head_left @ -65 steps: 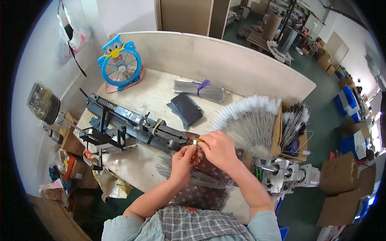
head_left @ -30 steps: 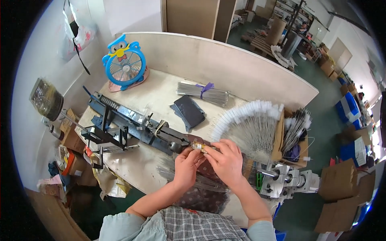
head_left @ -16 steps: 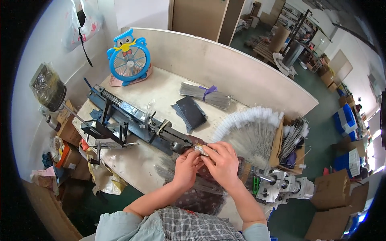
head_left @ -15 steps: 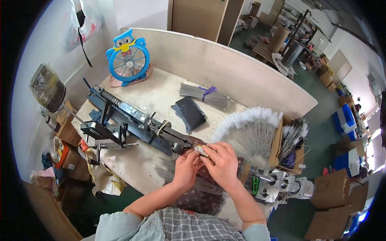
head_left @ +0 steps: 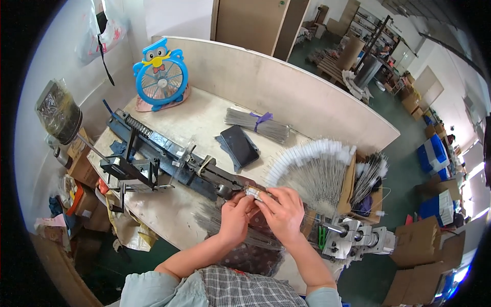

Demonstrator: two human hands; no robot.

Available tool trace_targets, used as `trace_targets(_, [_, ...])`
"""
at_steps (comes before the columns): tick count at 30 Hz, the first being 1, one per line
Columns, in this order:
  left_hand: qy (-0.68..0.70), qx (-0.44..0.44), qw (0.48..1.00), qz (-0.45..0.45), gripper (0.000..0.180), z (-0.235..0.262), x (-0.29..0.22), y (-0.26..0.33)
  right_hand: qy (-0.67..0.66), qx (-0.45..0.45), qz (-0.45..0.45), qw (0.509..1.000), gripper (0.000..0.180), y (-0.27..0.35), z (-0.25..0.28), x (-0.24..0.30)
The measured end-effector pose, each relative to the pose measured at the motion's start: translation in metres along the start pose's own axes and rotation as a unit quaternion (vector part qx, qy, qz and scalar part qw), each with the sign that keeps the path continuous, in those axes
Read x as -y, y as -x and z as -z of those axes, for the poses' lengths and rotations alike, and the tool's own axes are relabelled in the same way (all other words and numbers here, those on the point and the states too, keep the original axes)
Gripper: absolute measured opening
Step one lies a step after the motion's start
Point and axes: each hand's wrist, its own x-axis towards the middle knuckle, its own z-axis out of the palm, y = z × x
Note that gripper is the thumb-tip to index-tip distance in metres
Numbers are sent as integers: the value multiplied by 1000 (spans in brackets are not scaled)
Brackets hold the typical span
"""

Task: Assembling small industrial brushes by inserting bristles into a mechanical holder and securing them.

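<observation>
My left hand (head_left: 235,221) is closed, thumb and fingers pinched together just below the near end of a long dark metal bench fixture (head_left: 179,153). Beside it my right hand (head_left: 282,211) is closed too, its fingertips meeting the left ones. At the fingertips shows a small white piece with tan edges (head_left: 252,192); its kind is too small to tell, and which hand grips it is hidden. A rounded dark knob (head_left: 224,192) on the fixture sits close to my left fingers. Thin metal wires (head_left: 207,215) lie beneath my left wrist.
Thin wire brushes with white tips (head_left: 312,169) fan out at right, beside a carton of more brushes (head_left: 365,194). Behind lie a dark phone (head_left: 239,146) and a purple-tied wire bundle (head_left: 255,123). A blue fan (head_left: 161,77) stands far left; a silver metal mechanism (head_left: 353,238) sits right.
The whole view has shifted slightly. Both hands stay together at the fixture's end; the small white piece shows a little more plainly between the fingertips.
</observation>
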Motion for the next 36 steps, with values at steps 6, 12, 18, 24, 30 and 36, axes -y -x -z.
trace_targets(6, [-10, -10, 1000, -7, 16, 3, 2, -3, -8, 18, 15, 1000, 23, 0, -1, -6])
trace_targets(12, [39, 11, 999, 4, 19, 11, 3, -3, -35, 29, 0, 999, 24, 1, -1, -4])
trace_targets(18, [63, -4, 998, 13, 24, 9, 3, -4, -42, 1, -14, 999, 34, -2, -10, 7])
trace_targets(24, [54, -11, 998, 20, 22, 8, 3, -5, 15, -7, -38, 999, 36, -5, -20, 10])
trace_targets(30, [53, 36, 998, -11, 9, 19, 16, -10, 29, -6, 2, 1000, 33, -5, -10, 7])
trace_targets(36, [39, -45, 998, -5, 9, -2, 2, -4, 26, -18, 26, 999, 30, -11, 5, 9])
